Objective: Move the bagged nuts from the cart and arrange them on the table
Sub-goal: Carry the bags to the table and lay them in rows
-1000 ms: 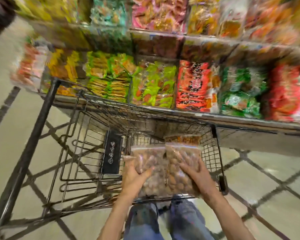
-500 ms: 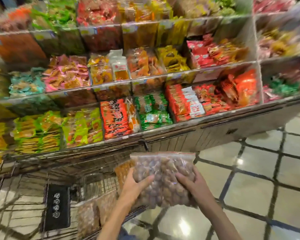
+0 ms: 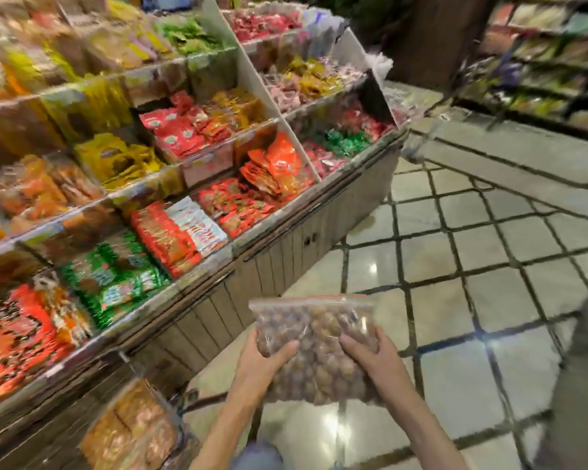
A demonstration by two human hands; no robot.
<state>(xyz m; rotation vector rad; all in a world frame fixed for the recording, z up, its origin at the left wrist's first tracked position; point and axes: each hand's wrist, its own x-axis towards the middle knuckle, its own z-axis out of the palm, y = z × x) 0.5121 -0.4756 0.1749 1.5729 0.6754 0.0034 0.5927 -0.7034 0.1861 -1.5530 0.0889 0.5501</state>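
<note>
A clear bag of nuts (image 3: pixel 314 347) is gripped from both sides by the left hand (image 3: pixel 263 357) and the right hand (image 3: pixel 370 359). It is held above the tiled floor (image 3: pixel 472 266), beside the snack shelves (image 3: pixel 184 164).

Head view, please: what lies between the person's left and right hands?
Between the left hand and right hand, the head view shows only the bagged nuts.

No text can be read anywhere. The printing on the snack packets (image 3: pixel 180 232) at nine to twelve o'clock is blurred past reading, and the clear bag of nuts (image 3: pixel 314 347) at six o'clock bears no legible label.
</note>
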